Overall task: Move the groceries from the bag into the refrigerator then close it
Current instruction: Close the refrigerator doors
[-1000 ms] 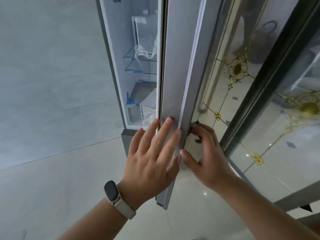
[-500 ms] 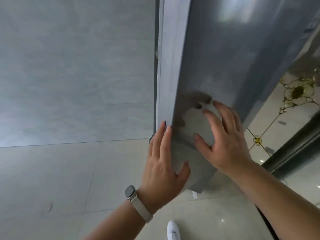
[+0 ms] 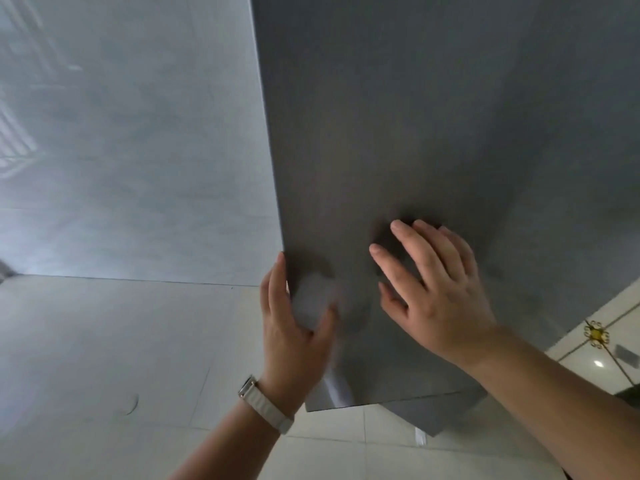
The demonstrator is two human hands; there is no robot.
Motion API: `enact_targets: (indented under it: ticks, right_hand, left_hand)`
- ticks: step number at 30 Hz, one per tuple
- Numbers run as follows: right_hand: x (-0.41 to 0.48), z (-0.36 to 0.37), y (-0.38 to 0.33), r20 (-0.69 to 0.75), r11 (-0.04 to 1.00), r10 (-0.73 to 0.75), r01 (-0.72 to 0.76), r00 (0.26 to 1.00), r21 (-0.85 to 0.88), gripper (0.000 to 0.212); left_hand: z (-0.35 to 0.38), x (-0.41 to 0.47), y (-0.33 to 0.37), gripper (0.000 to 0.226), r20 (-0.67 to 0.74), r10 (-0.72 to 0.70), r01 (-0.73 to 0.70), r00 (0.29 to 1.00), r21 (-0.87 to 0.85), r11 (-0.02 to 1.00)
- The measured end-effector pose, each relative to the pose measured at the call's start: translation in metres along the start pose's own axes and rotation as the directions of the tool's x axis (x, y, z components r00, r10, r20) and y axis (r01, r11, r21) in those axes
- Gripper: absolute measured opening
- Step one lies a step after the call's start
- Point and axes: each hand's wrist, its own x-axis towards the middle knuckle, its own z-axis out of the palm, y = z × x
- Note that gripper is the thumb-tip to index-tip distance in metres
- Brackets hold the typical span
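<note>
The grey refrigerator door (image 3: 433, 133) fills the right half of the head view and hides the whole inside of the refrigerator. My left hand (image 3: 294, 323), with a pale watch on the wrist, lies on the door's left edge, fingers straight along the edge and thumb on the front face. My right hand (image 3: 433, 289) presses flat on the door's front with straight, spread fingers. No groceries or bag are in sight.
A grey wall (image 3: 131, 150) stands to the left of the door. Pale floor tiles (image 3: 104, 358) lie below it. At the far right a glossy floor with a gold ornament (image 3: 596, 334) shows past the door.
The door has swung from ajar, with shelves showing, to covering the opening. Both hands moved from its edge onto its front and left edge.
</note>
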Motion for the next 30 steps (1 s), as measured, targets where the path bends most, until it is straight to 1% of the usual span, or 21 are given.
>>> enact_targets:
  ticks: [4,7,12,17,25,30]
  right_hand:
    - [0.005,0.021,0.024,-0.021,1.0,-0.014,0.014,1.0,0.019,0.038]
    - [0.009,0.036,0.035,-0.051,0.999,-0.013,0.015,0.999,0.052,0.036]
    - [0.021,0.057,0.047,-0.095,0.998,-0.022,0.026,0.995,0.049,0.035]
    - [0.028,0.077,0.06,-0.078,0.998,-0.043,0.047,0.996,0.049,0.038]
    - [0.038,0.098,0.07,-0.07,0.999,-0.037,0.038,0.997,0.01,0.036]
    - [0.044,0.111,0.077,-0.045,0.998,-0.029,0.027,0.999,-0.054,0.037]
  left_hand:
    - [0.018,0.026,-0.013,0.081,-0.066,-0.117,0.11,0.991,-0.098,0.989]
    - [0.029,0.045,-0.017,0.078,-0.092,-0.155,0.143,0.984,-0.123,0.982]
    - [0.046,0.07,-0.029,0.083,-0.095,-0.152,0.146,0.984,-0.071,0.987]
    - [0.061,0.095,-0.047,0.087,-0.093,-0.168,0.166,0.981,-0.035,0.986]
    - [0.083,0.124,-0.075,0.089,-0.047,-0.111,0.113,0.993,0.055,0.992]
    - [0.098,0.143,-0.093,0.09,-0.02,-0.073,0.074,0.997,0.026,0.997]
